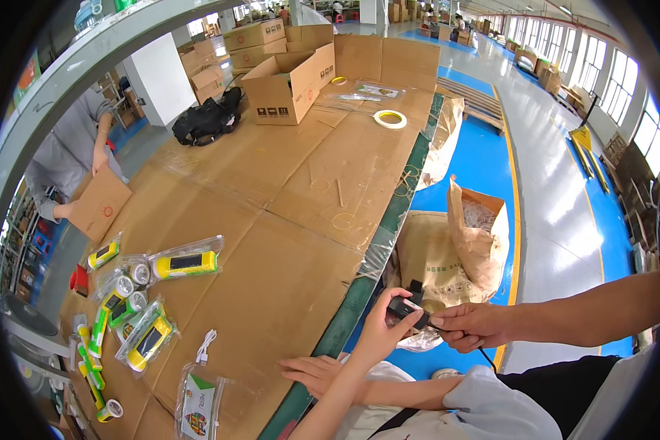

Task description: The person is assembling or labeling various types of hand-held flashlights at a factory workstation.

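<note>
Windows (592,62) at two o'clock are being whitened by daylight — the floor (550,198) at three being streaked with glare, edges being bowed.

One black device (403,307), two tape rolls (379,119), one black bag (207,119), one white cable (207,343), perhaps ten overlapping flashlights (187,264)

Small black device (401,307), tilted, held aloft; thin black cable (487,357) nearby

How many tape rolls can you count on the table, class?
2: a white-and-yellow roll near the right edge, and a yellow roll farther back, beside the open carton. More could be hidden behind the carton.
</note>
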Demonstrator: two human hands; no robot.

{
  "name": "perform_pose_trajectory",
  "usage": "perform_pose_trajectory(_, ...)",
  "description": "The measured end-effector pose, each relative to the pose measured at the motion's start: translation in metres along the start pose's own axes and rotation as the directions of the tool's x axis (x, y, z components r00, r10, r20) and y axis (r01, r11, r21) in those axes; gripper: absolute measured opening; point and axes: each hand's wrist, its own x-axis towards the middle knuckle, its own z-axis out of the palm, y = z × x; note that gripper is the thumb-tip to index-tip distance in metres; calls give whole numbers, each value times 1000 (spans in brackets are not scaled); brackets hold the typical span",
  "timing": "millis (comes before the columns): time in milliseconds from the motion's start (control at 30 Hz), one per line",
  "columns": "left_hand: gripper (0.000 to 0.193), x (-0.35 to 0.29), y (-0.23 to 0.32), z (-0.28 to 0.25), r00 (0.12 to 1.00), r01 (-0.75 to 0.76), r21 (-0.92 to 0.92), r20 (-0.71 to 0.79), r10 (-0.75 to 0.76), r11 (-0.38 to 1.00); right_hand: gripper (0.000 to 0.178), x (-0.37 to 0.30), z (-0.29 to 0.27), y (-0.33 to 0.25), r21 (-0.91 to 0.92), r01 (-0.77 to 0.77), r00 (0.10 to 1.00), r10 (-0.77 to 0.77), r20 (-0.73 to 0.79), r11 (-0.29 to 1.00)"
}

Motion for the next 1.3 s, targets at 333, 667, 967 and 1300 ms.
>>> perform_pose_trajectory(333, 71, -92, 89, -66, 622, -420, 235, -628, 467, 876, 25, 38, -113, -49, 516, -254, 852, -63, 520, 818)
perform_pose_trajectory(667, 79, -158, 48, -107, 481, -399, 320, -725, 494, 859, 12, 110, -83, -45, 674, -228, 928, 366, -66, 702)
perform_pose_trajectory(967, 67, -179, 41, -120, 576, -111, 456, -694, 431, 883, 14, 165, -51, -54, 507, -411, 911, 327, 250, 757)
perform_pose_trajectory(1300, 52, -209, 43, -133, 619, -377, 96, -714, 328, 921, 28, 159, -52, -38, 830, -557, 824, 147, 547, 34)
